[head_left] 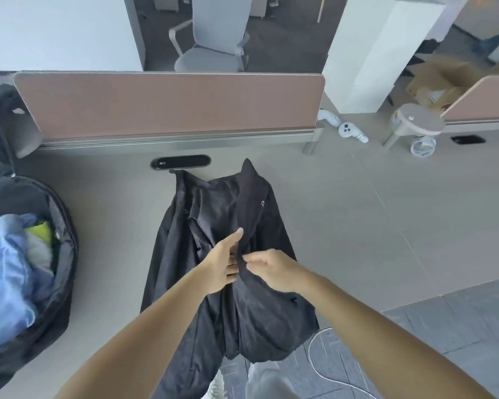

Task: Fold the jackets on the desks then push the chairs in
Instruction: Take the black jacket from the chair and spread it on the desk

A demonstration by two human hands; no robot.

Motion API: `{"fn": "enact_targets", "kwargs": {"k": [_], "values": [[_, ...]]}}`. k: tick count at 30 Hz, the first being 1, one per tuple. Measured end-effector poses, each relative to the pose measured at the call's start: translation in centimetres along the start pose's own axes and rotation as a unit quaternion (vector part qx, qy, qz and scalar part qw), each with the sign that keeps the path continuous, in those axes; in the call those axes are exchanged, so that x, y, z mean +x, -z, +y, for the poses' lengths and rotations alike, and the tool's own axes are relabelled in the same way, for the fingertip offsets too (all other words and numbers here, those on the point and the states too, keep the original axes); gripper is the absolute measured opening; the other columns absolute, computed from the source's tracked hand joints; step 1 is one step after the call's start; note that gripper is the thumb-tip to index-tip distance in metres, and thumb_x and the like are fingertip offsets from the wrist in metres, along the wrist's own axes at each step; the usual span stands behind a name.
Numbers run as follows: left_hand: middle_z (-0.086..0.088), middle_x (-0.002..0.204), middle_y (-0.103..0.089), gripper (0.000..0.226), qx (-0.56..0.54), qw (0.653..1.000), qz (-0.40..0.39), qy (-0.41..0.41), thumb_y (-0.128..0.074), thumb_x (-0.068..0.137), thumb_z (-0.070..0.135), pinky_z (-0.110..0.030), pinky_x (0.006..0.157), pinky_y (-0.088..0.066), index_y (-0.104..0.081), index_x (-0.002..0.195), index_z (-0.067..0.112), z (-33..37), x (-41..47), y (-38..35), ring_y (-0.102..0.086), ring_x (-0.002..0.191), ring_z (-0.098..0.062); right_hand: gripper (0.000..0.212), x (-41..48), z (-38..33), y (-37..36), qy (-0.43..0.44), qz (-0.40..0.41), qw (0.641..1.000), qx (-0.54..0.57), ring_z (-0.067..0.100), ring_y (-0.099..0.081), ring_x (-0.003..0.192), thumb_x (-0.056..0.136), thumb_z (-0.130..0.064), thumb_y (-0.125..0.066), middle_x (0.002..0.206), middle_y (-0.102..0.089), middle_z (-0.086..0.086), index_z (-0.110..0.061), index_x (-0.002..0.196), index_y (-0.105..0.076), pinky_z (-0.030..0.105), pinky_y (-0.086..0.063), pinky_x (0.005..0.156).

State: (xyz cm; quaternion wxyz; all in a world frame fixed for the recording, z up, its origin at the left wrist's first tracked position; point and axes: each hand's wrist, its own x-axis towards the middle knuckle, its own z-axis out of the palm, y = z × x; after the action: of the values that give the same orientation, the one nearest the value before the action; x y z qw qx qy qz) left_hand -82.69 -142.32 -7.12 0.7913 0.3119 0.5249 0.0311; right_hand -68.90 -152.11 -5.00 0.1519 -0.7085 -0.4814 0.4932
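The grey bench [343, 214] fills most of the view, backed by a brown partition [167, 105]; an open black backpack [65, 254] stuffed with blue cloth sits at its left end. The black jacket [213, 214] lies in the middle of the bench, its long axis running straight away from the person; the collar points at the partition and the hem hangs over the near edge. A pale office chair [211, 38] stands beyond the partition, pulled out from its desk.

Both hands meet at the jacket's middle, on the edge of the front panel that lies to the person's right. The left hand [221, 264] is flat, its fingers straight and partly tucked under that edge, thumb stretched up along it; the right hand [274, 272] has its fingers curled, pinching the same edge just beside the left.

The fold seems barely begun; the panel's free cloth lies to the right of the fingers, so the right hand is likely nearer for laying it across the long axis.
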Motion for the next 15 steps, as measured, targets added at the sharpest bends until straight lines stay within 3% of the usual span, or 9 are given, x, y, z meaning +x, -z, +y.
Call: {"fn": "enact_targets", "kwargs": {"k": [2, 4, 6, 8, 10, 11, 12, 15], "values": [[-0.009, 0.113, -0.068, 0.026, 0.015, 1.000, 0.022, -0.010, -0.070, 0.091, 0.033, -0.044, 0.104, -0.048, -0.063, 0.106, 0.014, -0.3, -0.3, 0.4, -0.065, 0.107, -0.027, 0.042, -0.3, 0.1, -0.8, -0.004, -0.037, 0.999, -0.009, 0.004, -0.057, 0.121, 0.101, -0.017, -0.040, 0.133, -0.063, -0.010, -0.029, 0.135, -0.061, 0.023, -0.040, 0.107], [-0.011, 0.112, -0.070, 0.008, 0.087, 0.991, 0.096, -0.033, -0.065, 0.093, 0.015, -0.041, 0.092, -0.056, -0.067, 0.101, 0.015, -1.1, 0.2, 0.9, -0.067, 0.099, -0.025, 0.050, -0.5, 1.0, -0.6, -0.023, -0.013, 1.000, 0.000, 0.009, -0.064, 0.111, 0.096, -0.005, -0.035, 0.125, -0.069, -0.005, -0.027, 0.129, -0.067, 0.024, -0.047, 0.102], [-0.007, 0.108, -0.071, 0.014, 0.132, 0.983, 0.119, -0.036, -0.060, 0.092, 0.010, -0.037, 0.086, -0.057, -0.068, 0.104, 0.015, -1.8, 0.8, 1.7, -0.066, 0.093, -0.022, 0.049, -0.3, 2.9, 0.6, -0.048, 0.042, 0.997, -0.032, 0.014, -0.066, 0.104, 0.095, -0.002, -0.036, 0.120, -0.071, -0.001, -0.024, 0.122, -0.070, 0.028, -0.050, 0.098], [-0.004, 0.090, -0.065, 0.023, 0.188, 0.971, 0.137, -0.052, -0.059, 0.089, 0.008, -0.030, 0.072, -0.052, -0.064, 0.111, 0.008, -2.2, 1.0, 2.4, -0.057, 0.076, -0.021, 0.040, 0.5, 5.7, 2.2, -0.092, 0.088, 0.988, -0.087, 0.021, -0.065, 0.106, 0.095, -0.007, -0.041, 0.117, -0.070, -0.001, -0.024, 0.115, -0.072, 0.031, -0.050, 0.096], [-0.004, 0.086, -0.057, 0.038, 0.259, 0.946, 0.181, -0.072, -0.060, 0.084, 0.012, -0.029, 0.061, -0.043, -0.055, 0.121, 0.007, -2.6, 1.2, 2.6, -0.049, 0.068, -0.020, 0.028, 1.6, 8.4, 3.4, -0.155, 0.101, 0.975, -0.123, 0.028, -0.063, 0.098, 0.095, -0.015, -0.044, 0.100, -0.066, -0.002, -0.027, 0.093, -0.069, 0.031, -0.050, 0.078], [-0.004, 0.097, -0.057, 0.048, 0.290, 0.931, 0.205, -0.076, -0.061, 0.082, 0.015, -0.029, 0.061, -0.045, -0.048, 0.128, 0.012, -2.8, 1.1, 2.4, -0.053, 0.074, -0.020, 0.020, 2.2, 9.6, 3.6, -0.184, 0.106, 0.968, -0.133, 0.032, -0.063, 0.093, 0.095, -0.020, -0.046, 0.091, -0.061, -0.001, -0.027, 0.082, -0.060, 0.031, -0.047, 0.069], [-0.005, 0.113, -0.054, 0.060, 0.327, 0.913, 0.229, -0.083, -0.063, 0.083, 0.019, -0.030, 0.065, -0.050, -0.039, 0.137, 0.018, -3.1, 1.1, 2.1, -0.057, 0.088, -0.022, 0.012, 2.8, 10.6, 3.5, -0.212, 0.114, 0.961, -0.135, 0.034, -0.063, 0.095, 0.096, -0.025, -0.050, 0.092, -0.060, 0.001, -0.023, 0.087, -0.058, 0.030, -0.043, 0.066], [-0.005, 0.140, -0.034, 0.069, 0.502, 0.810, 0.269, -0.137, -0.065, 0.091, 0.029, -0.038, 0.097, -0.048, -0.028, 0.149, 0.029, -3.7, 1.2, 0.6, -0.039, 0.125, -0.028, 0.037, 4.7, 12.9, 2.3, -0.264, 0.159, 0.948, -0.083, 0.032, -0.060, 0.112, 0.095, -0.035, -0.062, 0.116, -0.060, 0.006, -0.014, 0.122, -0.050, 0.033, -0.043, 0.079]]}}
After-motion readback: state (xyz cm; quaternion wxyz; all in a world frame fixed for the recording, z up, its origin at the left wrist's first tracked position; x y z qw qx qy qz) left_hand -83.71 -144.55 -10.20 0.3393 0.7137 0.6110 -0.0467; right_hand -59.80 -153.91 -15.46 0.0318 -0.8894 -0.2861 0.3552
